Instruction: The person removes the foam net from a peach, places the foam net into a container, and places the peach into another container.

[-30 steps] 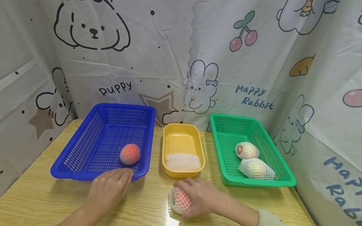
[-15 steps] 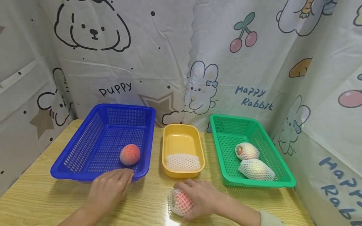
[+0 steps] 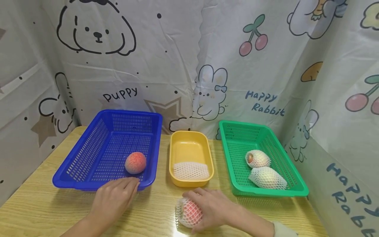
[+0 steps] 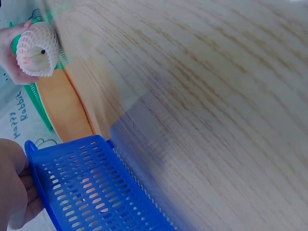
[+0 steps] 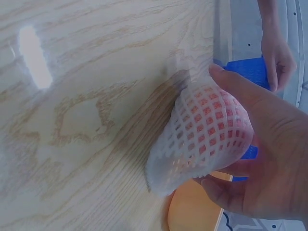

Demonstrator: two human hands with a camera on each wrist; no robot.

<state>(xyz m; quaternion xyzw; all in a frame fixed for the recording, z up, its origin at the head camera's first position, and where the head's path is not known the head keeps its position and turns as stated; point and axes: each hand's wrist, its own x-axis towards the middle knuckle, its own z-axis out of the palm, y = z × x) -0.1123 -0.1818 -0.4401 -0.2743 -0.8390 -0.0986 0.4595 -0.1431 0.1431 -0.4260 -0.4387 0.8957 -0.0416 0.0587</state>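
In the head view my left hand (image 3: pixel 113 197) is at the front rim of the blue basket (image 3: pixel 74 185), its fingers hooked over the edge; the left wrist view shows the fingers (image 4: pixel 32 204) curled round that rim. A bare red-and-cream peach (image 3: pixel 135 163) lies inside this basket. My right hand (image 3: pixel 212 206) grips a peach in a white foam net sleeve (image 3: pixel 190 213) low over the table, in front of the yellow tray. In the right wrist view thumb and fingers sit on opposite sides of the netted peach (image 5: pixel 211 125); the sleeve's loose end extends past the fruit.
The yellow tray (image 3: pixel 189 148) stands between the baskets and has a flat white foam net (image 3: pixel 191 171) in it. At the right, a green basket (image 3: pixel 266 192) contains two netted fruits (image 3: pixel 267 177). A printed curtain (image 3: pixel 183 42) hangs behind the wooden table (image 3: pixel 154 210).
Both hands keep their holds almost unmoved. The view has turned slightly, so the curtain's right side has slid a little to the left in the picture.
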